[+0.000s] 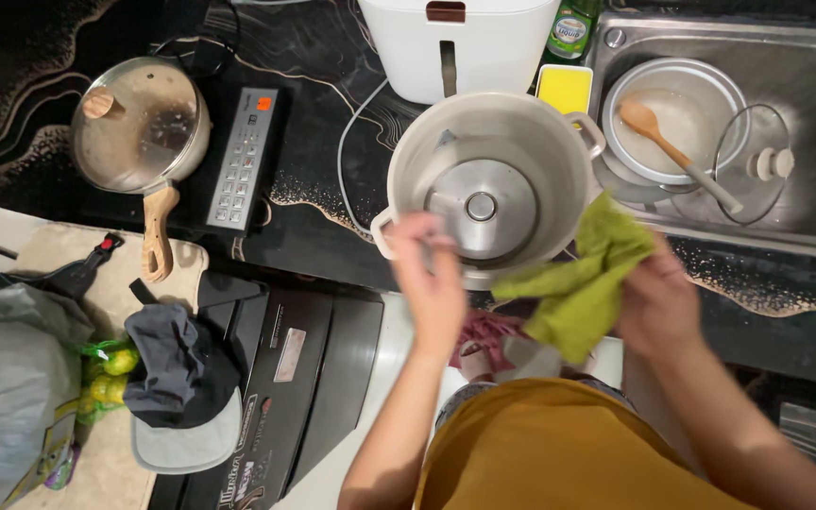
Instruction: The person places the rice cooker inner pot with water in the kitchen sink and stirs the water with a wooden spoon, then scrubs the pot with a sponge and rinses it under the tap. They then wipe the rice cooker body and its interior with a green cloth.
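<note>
Head view: a large grey pot (493, 179) with two side handles is seen at centre frame on the dark marbled counter (323, 189), its steel lid lying inside. The left hand (432, 283) is closed over the pot's near rim at lower centre, fingers curled on the edge. A green cloth (583, 283) is clamped in the right hand (658, 302) just right of the pot; the cloth overlaps the pot's right rim and hides part of it.

Surroundings noted: a white appliance (460, 42) stands directly behind the pot at top centre, its cable trailing left. A yellow sponge (565, 87) and a green bottle (570, 30) sit between it and the steel sink (805, 66) at upper right. In the sink lie a bowl (677, 118) with a wooden spoon (658, 137) and a glass lid (753, 165). At upper left, a lidded pan (139, 127) rests on an induction hob (243, 161). A grey bag (2, 378), limes (110, 373) and a cap (177, 397) occupy the lower left.
</note>
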